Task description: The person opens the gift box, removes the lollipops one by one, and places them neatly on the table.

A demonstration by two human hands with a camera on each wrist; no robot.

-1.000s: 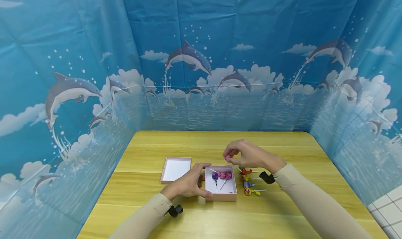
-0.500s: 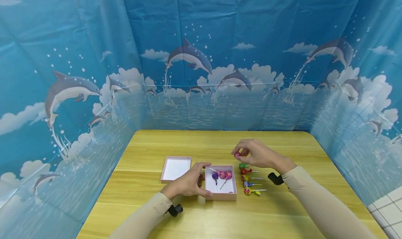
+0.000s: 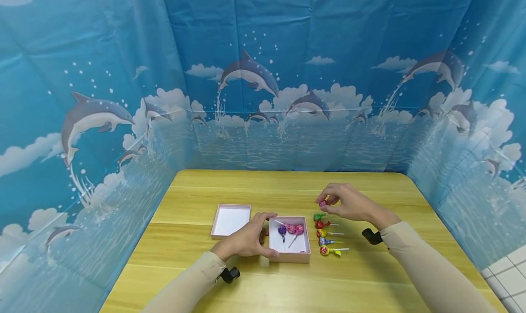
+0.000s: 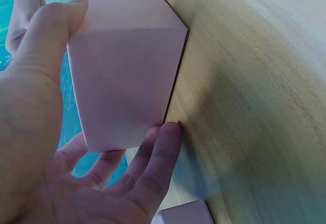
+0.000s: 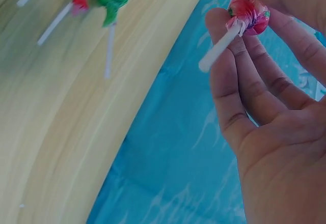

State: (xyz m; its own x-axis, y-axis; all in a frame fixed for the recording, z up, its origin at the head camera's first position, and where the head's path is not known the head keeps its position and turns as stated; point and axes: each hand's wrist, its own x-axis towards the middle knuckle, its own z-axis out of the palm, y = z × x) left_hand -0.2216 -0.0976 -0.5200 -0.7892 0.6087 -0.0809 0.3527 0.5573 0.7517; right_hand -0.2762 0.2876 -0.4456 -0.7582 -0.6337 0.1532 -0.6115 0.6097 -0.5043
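Note:
My right hand [image 3: 351, 205] pinches a pink-red lollipop [image 5: 249, 14] by its wrapped head, above the table at the far end of a lollipop row. In the right wrist view its white stick points down and left. Closest to this hand in the row lies a green lollipop [image 3: 318, 217]. My left hand [image 3: 245, 241] grips the left side of a pink box [image 3: 289, 258], thumb on the near side and fingers round the far corner. Inside the box lie a purple lollipop [image 3: 281, 230] and pink lollipops [image 3: 299, 230].
Below the green one, a red lollipop [image 3: 319, 224], a yellow one [image 3: 321, 233], a blue one [image 3: 323, 241] and a yellow-red one [image 3: 324, 250] line up right of the box. A box lid [image 3: 231, 220] lies inside up at left. A dolphin curtain [image 3: 283, 144] surrounds the table.
My right hand has moved right with the pink-red lollipop, from near the box's far right corner to beyond the green lollipop, now uncovered. The left hand and box have stayed put.

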